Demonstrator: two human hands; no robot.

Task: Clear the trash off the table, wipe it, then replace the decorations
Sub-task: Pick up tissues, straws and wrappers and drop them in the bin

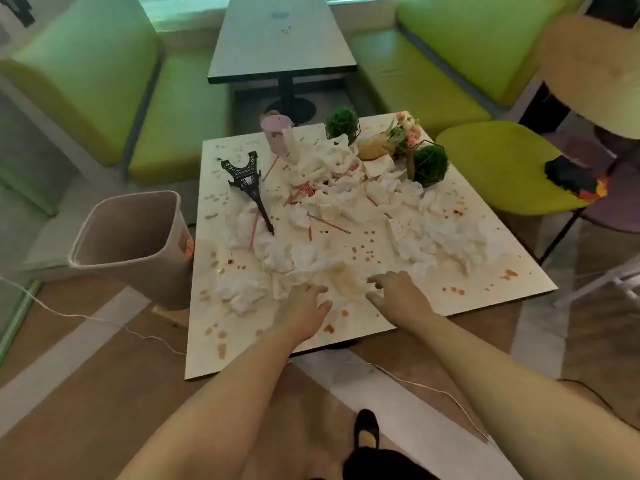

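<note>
Trash-clearing is just starting: left hand [304, 308] and right hand [398, 289] hover spread, holding nothing, over crumpled white tissues [304, 261] near the square stained table's [242, 348] near edge; next, gather them into the beige bin [131, 244] at left

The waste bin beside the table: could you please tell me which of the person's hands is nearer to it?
Left. The left hand reaches over the table's near edge, to the right of the waste bin. The right hand lies farther right, beyond the left one.

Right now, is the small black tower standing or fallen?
Fallen: the black tower lies on its side on the table, tip toward the person.
</note>
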